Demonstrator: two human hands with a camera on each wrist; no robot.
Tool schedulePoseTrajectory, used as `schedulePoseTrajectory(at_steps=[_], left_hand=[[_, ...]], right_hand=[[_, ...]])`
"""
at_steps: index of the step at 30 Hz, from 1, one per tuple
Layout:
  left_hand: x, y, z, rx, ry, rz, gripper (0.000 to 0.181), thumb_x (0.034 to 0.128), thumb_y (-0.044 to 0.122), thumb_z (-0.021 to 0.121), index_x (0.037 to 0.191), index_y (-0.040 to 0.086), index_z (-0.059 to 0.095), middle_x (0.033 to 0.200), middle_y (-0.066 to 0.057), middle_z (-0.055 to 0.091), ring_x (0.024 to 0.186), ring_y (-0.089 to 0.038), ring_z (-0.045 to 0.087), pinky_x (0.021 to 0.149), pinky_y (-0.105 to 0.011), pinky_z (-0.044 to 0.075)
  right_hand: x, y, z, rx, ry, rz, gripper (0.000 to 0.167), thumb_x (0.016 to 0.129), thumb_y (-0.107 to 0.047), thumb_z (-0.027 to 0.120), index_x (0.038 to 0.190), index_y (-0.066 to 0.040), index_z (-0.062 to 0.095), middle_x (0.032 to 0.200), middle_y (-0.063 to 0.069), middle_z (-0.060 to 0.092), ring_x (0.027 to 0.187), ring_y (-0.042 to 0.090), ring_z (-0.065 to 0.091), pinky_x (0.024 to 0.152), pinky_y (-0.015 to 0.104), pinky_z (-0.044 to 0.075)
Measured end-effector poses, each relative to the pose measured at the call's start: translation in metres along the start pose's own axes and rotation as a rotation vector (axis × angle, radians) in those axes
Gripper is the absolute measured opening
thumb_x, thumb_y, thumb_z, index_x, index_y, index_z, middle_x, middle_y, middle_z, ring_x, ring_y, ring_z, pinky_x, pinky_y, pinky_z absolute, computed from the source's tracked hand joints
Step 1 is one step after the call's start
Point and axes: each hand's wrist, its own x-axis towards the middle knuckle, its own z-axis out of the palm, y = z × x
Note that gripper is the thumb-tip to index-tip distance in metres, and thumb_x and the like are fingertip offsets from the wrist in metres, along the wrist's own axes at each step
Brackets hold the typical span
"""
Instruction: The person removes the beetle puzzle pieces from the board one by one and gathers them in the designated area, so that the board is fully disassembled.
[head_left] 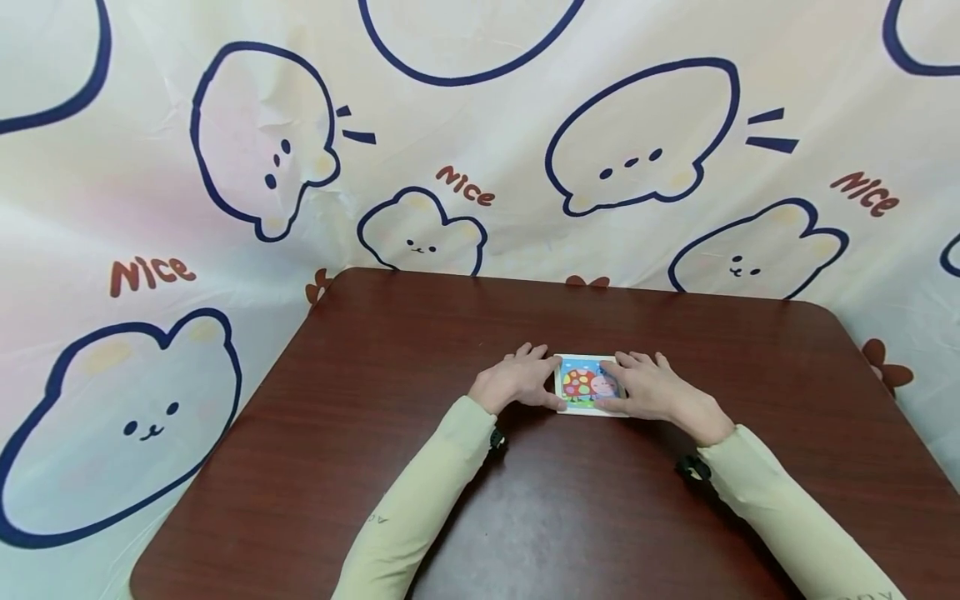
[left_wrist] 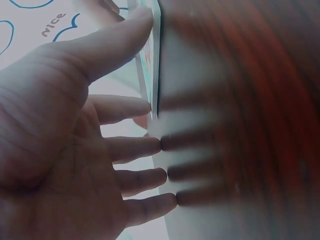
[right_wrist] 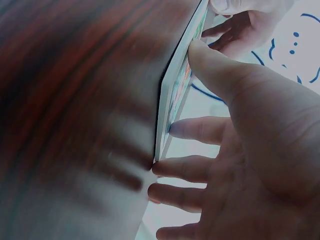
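Observation:
A small flat picture board (head_left: 580,384) with a white border lies on the brown table, showing a cartoon ladybug with a spotted red shell. At its left side, my left hand (head_left: 519,379) touches the edge with thumb and index fingertip; the other fingers stretch out beyond it, their tips on the table. On the opposite side my right hand (head_left: 654,389) rests its thumb and index finger on the picture near the right border. In the right wrist view, the fingers of that hand (right_wrist: 260,135) are spread, and the board's white side (right_wrist: 163,107) sits low against the tabletop.
The dark wooden table (head_left: 405,350) has rounded corners and a glossy surface. Behind and beside it hangs a pale cloth (head_left: 510,233) printed with cartoon bears and the word "Nice". Small dark devices sit under both wrists, including one (head_left: 693,468) at the right.

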Motion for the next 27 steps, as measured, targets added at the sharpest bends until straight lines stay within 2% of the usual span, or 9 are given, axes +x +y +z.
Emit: schedulePoseTrajectory(at_steps=[13,23,27], left_hand=[[-0.015,-0.016,-0.001,0.007,-0.026,-0.011,0.086,0.0866,0.058,0.065,0.157,0.026,0.027,0.165,-0.006,0.019,0.153,-0.03,0.014,0.121,-0.049,0.021],[-0.02,-0.019,-0.001,-0.011,-0.029,-0.014,0.086,0.0863,0.057,0.066,0.157,0.026,0.027,0.165,-0.005,0.019,0.153,-0.028,0.015,0.122,-0.049,0.021],[-0.02,-0.02,-0.002,-0.012,-0.029,-0.01,0.086,0.0862,0.057,0.067,0.157,0.026,0.027,0.165,-0.005,0.019,0.153,-0.029,0.015,0.122,-0.049,0.021]], right_hand=[[-0.001,-0.02,-0.004,0.005,-0.037,-0.019,0.08,0.086,-0.057,0.066,0.147,-0.01,0.045,0.15,0.026,0.041,0.135,0.049,0.039,0.107,0.074,0.022],[0.002,-0.021,-0.011,-0.013,-0.05,-0.027,0.077,0.085,-0.057,0.067,0.145,-0.013,0.049,0.15,0.026,0.042,0.134,0.049,0.039,0.106,0.075,0.02],[0.007,-0.022,-0.018,0.017,0.012,-0.052,0.069,0.087,-0.051,0.068,0.141,-0.011,0.054,0.143,0.026,0.049,0.127,0.045,0.046,0.105,0.069,0.032]])
